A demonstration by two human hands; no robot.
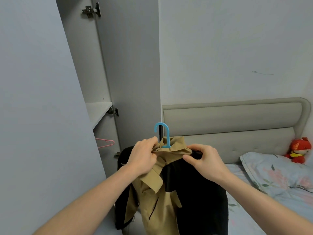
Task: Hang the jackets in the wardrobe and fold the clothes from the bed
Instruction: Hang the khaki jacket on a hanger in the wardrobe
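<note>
**Jacket on the hanger, wardrobe up and to the left**

The jacket (pixel 162 192) hangs in the low middle of the frame. It is tan and black, and its long side runs straight down. The blue hanger (pixel 163 135) is inside it, and the hook sticks up just above the collar.

The left hand (pixel 144 156) pinches the tan collar on the left side, right beside the hook. The right hand (pixel 203 160) pinches the black shoulder on the right side. Both hands are closed on the cloth, one on each side of the hook.

The open wardrobe (pixel 101 114) is in the upper left of the frame, so the left hand is nearer to it. I think the jacket has to go up and left. The rail cannot be seen. A pink hanger (pixel 105 143) shows low in the wardrobe. The bed (pixel 271 192) is on the right.
</note>
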